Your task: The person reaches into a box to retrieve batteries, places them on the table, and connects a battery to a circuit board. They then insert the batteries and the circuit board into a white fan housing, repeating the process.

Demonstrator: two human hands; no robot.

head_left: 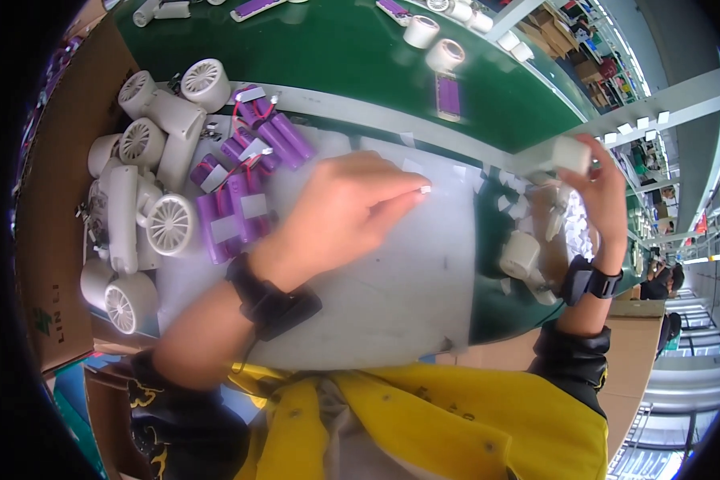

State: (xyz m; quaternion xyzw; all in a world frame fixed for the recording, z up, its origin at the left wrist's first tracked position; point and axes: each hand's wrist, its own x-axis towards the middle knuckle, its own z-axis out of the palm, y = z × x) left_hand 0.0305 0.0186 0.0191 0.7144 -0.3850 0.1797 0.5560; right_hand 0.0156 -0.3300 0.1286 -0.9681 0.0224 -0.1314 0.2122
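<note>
My left hand (336,210) is held over the white mat (360,296), thumb and forefinger pinched on a tiny white piece (425,190). At the right, my raised right hand (605,190) grips a white rounded fan housing (570,154), slightly blurred; its far side is hidden by the fingers. Below that hand lie another white fan housing (522,254) and a heap of small white pieces (578,224). Purple battery packs (236,210) with red wires and white pads lie left of my left hand.
White handheld fan bodies (168,224) with round grilles are piled at the left, beside a tall cardboard box (52,208). Beyond a grey rail (320,104), the green bench (328,48) carries more white housings (445,55) and a purple pack (448,98). A post stands right.
</note>
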